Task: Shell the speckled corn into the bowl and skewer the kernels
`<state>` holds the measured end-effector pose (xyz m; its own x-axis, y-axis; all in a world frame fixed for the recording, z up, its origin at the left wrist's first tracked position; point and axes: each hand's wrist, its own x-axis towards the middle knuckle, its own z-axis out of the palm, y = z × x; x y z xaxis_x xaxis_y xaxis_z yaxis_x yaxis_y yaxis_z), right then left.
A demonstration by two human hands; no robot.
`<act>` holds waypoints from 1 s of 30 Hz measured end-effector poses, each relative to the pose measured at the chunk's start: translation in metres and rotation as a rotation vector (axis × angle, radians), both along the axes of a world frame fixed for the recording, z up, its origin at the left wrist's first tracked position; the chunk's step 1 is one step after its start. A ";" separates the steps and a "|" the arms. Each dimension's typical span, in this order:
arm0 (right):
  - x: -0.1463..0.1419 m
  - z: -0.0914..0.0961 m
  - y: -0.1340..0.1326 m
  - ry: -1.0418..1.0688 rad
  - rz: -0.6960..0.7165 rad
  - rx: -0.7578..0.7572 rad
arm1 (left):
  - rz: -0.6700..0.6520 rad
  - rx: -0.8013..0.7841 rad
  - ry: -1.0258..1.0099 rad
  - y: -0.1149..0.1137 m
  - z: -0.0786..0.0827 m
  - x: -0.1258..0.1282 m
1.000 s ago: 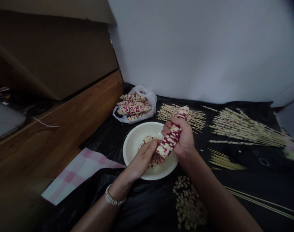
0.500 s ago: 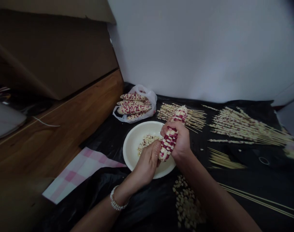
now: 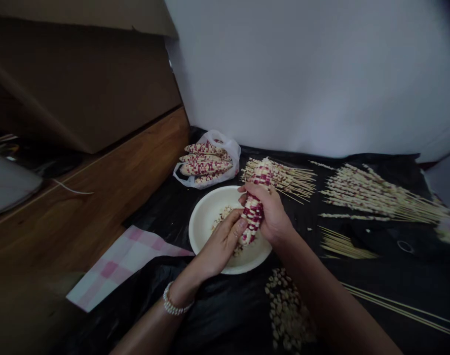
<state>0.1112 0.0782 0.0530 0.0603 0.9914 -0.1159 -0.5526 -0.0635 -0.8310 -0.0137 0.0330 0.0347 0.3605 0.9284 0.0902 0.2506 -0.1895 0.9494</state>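
Right hand [image 3: 272, 217]: wrapped around speckled corn cob [image 3: 252, 211].
Left hand [image 3: 219, 244]: pinching its near end.
Done: few kernels [image 3: 221, 217] in bowl [image 3: 202, 219].
Remaining: bagged cobs [image 3: 205, 162] whole.

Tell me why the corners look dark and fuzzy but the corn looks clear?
Head view: the white wall and the middle are lit, so the corn cob in the right hand shows fairly sharp; the lower left by the wooden ledge is dim and smeared; the skewers at the right edge blur, likely from a wide lens.
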 end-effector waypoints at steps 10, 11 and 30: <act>0.000 -0.001 -0.006 -0.252 -0.281 0.022 | 0.032 0.099 0.024 -0.009 0.000 0.011; 0.000 -0.002 -0.007 -0.260 -0.289 0.030 | 0.036 0.104 0.020 -0.010 0.000 0.012; 0.013 0.006 0.003 -0.005 0.045 -0.027 | -0.232 -0.319 -0.341 -0.003 0.001 0.003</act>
<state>0.1247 0.0811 0.0585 0.0162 0.9897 -0.1423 -0.5449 -0.1106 -0.8312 -0.0103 0.0298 0.0356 0.5596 0.8279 -0.0360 -0.0971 0.1087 0.9893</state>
